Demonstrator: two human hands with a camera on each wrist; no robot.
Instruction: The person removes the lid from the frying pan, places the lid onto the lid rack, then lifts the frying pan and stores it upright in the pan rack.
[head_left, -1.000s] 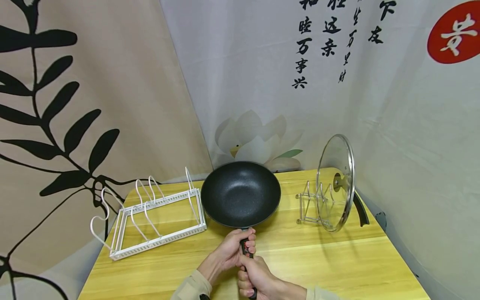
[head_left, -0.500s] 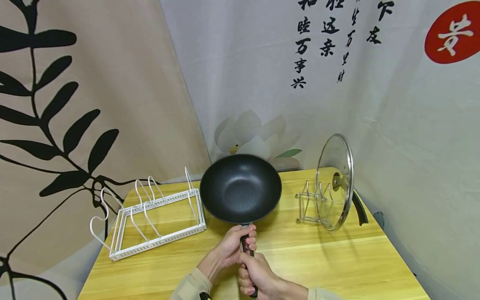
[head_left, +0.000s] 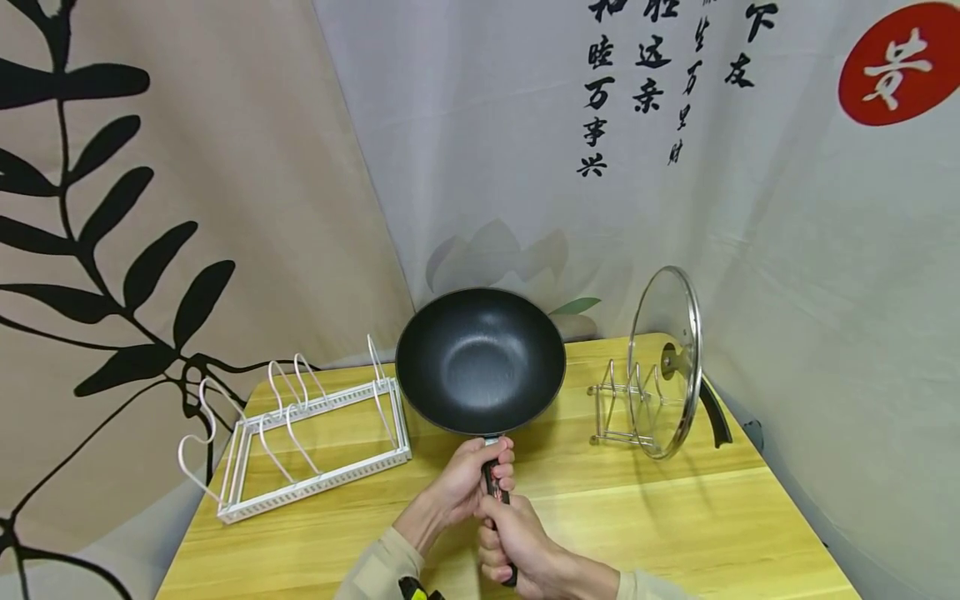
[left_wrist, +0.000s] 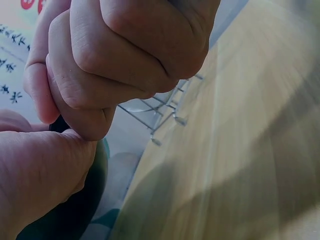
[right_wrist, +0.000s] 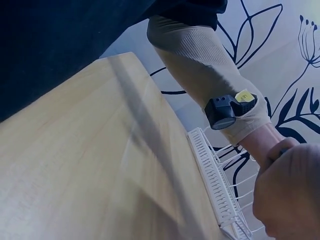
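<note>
A black wok is held out over the table in the head view, its inside facing me. My left hand grips the handle close to the pan. Behind it, my right hand holds the same handle near its end. In the left wrist view, the curled fingers of the right hand show above the left hand, and part of the dark wok shows below. The right hand hides the handle in the right wrist view.
A white rack with upright loops stands on the wooden table at left. On the right, a small metal wire rack holds a glass lid upright with a black handle. Printed curtains hang behind the table.
The wok has risen and tilted further toward me, its rim moving up in the head view. Both hands have shifted slightly upward with the handle, keeping their grip.
</note>
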